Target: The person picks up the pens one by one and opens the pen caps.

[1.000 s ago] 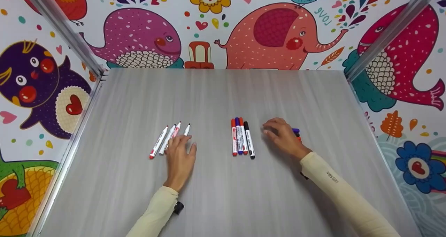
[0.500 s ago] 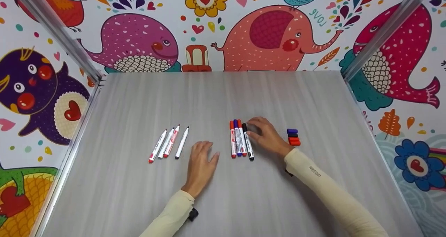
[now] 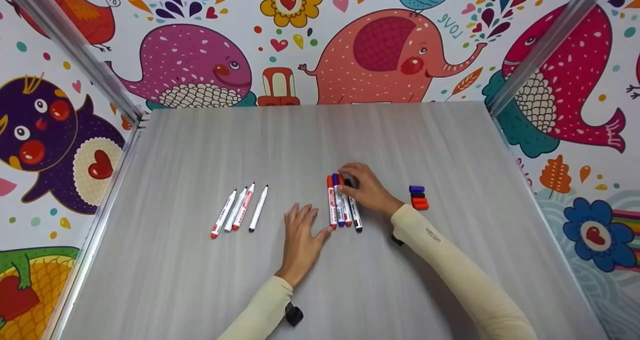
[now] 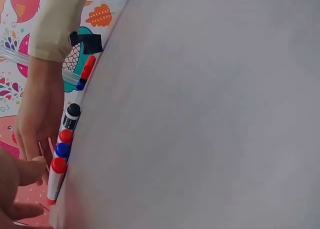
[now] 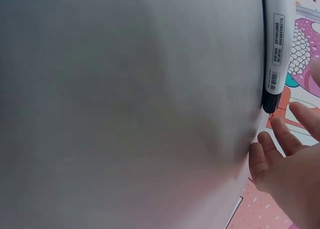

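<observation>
- Head view: since the earlier frame, the left hand point(image 3: 302, 245) had crossed the tabletop point(image 3: 200, 145), bringing its thumb to the near end of the leftmost red marker point(image 3: 332, 205); the right hand point(image 3: 372, 190) had slid left over the capped ends of the middle row of markers point(image 3: 340, 206).
- There, four uncapped markers point(image 3: 243, 207) and four loose caps point(image 3: 418, 195) lay well apart; the middle four seemed still capped, so uncapping looked half done.
- Left wrist view: the left hand spread wide, empty, thumb just beside the red marker.
- Right wrist view: the right hand's fingers curved loosely apart near a black-ended marker point(image 5: 277, 44), no grip visible.
</observation>
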`<state>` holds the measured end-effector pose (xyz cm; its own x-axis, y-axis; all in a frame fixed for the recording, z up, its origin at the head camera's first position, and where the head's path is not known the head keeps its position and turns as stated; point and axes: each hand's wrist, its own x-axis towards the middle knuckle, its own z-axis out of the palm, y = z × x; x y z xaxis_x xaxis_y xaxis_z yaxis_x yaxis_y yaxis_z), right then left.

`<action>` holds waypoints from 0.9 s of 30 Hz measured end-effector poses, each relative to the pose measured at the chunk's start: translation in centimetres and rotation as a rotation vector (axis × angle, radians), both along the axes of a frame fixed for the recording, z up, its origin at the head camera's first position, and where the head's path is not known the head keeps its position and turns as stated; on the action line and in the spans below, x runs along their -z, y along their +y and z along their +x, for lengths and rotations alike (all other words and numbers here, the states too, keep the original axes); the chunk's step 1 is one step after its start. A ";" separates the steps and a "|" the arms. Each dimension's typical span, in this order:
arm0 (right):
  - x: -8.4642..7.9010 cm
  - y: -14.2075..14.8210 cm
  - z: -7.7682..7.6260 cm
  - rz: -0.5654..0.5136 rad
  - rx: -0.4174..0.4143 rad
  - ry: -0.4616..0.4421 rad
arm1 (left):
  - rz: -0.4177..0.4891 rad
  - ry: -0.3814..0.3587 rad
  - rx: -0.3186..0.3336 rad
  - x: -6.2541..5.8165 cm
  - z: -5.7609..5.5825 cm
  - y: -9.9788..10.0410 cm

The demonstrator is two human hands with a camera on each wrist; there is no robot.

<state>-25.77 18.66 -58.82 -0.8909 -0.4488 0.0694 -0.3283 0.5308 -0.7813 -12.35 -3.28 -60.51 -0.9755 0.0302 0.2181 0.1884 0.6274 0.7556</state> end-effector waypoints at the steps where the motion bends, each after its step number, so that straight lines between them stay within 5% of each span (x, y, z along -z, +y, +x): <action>1: 0.1 -0.2 -0.1 0.000 -0.006 0.003 | -0.004 0.001 0.001 0.1 0.0 0.1; 14: 0.6 -1.7 -0.8 0.083 0.002 0.085 | -0.081 0.022 0.002 0.3 -0.4 1.2; 27: 0.6 -2.1 -0.5 0.152 -0.027 0.129 | -0.066 0.012 -0.003 0.6 -0.8 1.5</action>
<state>-26.31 16.52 -59.47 -0.8666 -0.4863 0.1118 -0.4360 0.6290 -0.6436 -13.13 -1.74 -61.14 -0.9729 0.0419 0.2274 0.1952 0.6760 0.7106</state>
